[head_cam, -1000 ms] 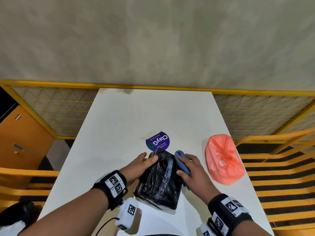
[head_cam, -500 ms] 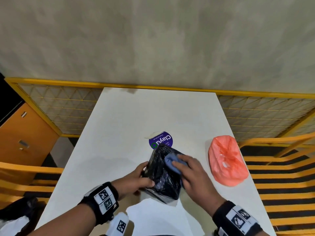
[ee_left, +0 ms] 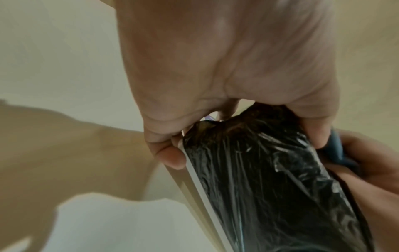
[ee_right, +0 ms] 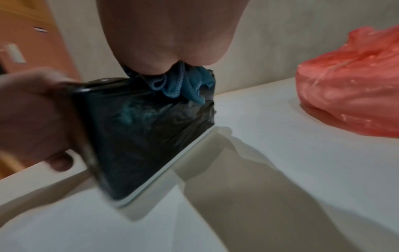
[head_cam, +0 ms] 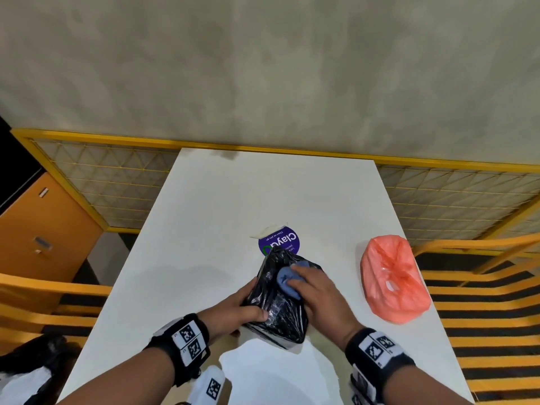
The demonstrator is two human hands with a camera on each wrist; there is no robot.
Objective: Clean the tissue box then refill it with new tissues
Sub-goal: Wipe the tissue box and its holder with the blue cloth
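Clearly mid-cleaning, the left hand [head_cam: 238, 312] grips the black-wrapped tissue box [head_cam: 280, 299] tilted at the counter's [head_cam: 233, 200] six o'clock while the right hand [head_cam: 314, 290] presses a blue cloth [head_cam: 285, 280] on it; next, more wiping before fetching the pink bag [head_cam: 391, 282] at three o'clock.

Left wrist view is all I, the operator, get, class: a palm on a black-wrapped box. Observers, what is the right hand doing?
Observer: From the head view, the right hand holds a blue cloth against the tissue box.
Operator: Is the box flat on the table?
Observer: No; the right wrist view shows it tilted over the table.
Operator: Anything else nearby?
Observer: A red plastic bag lies right of the box, apart from it.
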